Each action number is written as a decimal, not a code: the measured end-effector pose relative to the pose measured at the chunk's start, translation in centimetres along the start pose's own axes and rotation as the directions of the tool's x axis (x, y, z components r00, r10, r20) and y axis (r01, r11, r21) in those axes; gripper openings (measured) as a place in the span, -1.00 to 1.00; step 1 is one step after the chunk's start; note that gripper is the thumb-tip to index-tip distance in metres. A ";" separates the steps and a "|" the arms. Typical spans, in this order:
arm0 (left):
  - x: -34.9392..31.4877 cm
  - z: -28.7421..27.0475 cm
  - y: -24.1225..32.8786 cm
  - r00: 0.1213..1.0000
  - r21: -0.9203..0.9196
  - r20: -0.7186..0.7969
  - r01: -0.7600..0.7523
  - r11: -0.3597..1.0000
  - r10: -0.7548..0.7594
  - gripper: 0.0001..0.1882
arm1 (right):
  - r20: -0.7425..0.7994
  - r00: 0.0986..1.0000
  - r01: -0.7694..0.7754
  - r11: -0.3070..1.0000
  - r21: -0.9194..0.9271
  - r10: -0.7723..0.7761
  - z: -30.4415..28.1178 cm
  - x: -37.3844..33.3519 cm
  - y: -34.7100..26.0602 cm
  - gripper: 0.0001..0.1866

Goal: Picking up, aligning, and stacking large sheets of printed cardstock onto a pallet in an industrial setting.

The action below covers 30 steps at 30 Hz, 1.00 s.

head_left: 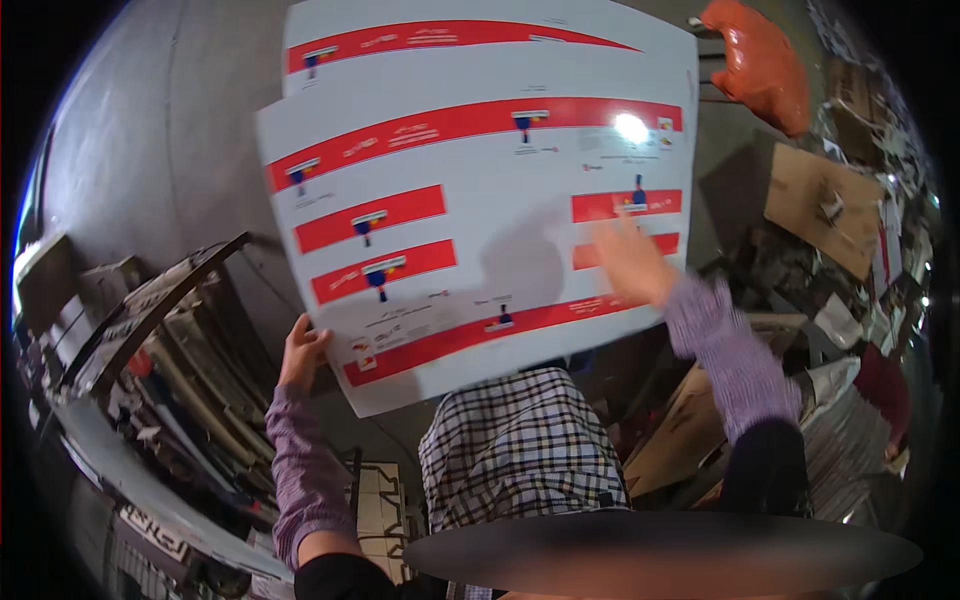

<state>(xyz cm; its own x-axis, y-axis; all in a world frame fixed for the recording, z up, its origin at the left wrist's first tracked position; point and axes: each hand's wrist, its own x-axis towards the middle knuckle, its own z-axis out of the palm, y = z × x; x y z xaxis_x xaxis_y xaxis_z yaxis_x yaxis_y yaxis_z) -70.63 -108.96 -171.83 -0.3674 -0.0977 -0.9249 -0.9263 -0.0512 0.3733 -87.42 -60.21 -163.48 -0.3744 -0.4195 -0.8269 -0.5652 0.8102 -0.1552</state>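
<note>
A large white printed sheet (510, 220) with red bands and small blue-and-red pictures fills the middle. It lies over a second similar sheet (480, 65), whose top part shows beyond it. At the lower left edge of the front sheet, my left hand (302, 352) grips the border, with the thumb and fingertips at the rim. My right hand (632, 262) is over the sheet's right side, fingers stretched out and blurred by motion. Whether its fingers touch the surface I cannot tell. A bright glare spot lies near the upper right of the sheet.
Several flat boards (185, 385) stand in a metal rack at the left. An orange bag (762, 65) sits at the far right. Brown cardboard (815, 205) and paper scraps are heaped on the right, with another person's dark red sleeve (882, 390) beside them.
</note>
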 end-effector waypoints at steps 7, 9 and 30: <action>7.0 1.4 2.2 0.994 -0.176 -0.005 -0.111 0.978 0.112 -0.51 | -0.946 0.284 -0.153 0.981 0.118 0.158 -10.4 23.6 14.5 -0.48; 5.0 0.2 3.4 0.960 -0.042 0.038 -0.275 0.960 0.277 -0.55 | -0.929 0.324 -0.125 0.981 0.147 0.181 -9.3 25.6 11.9 -0.45; 5.6 0.0 10.0 0.715 0.709 -0.053 -0.465 0.531 0.697 -0.72 | -0.617 0.593 0.805 0.408 0.431 -0.518 -17.1 11.7 15.6 -0.58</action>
<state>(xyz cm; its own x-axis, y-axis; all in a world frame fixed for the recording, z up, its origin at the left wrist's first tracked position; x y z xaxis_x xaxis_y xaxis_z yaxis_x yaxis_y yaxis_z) -81.92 -109.99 -173.25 -0.9040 -0.1580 -0.3972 -0.3800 0.7226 0.5775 -113.23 -59.48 -166.36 -0.3825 -0.9208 -0.0765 -0.2152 0.1693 -0.9618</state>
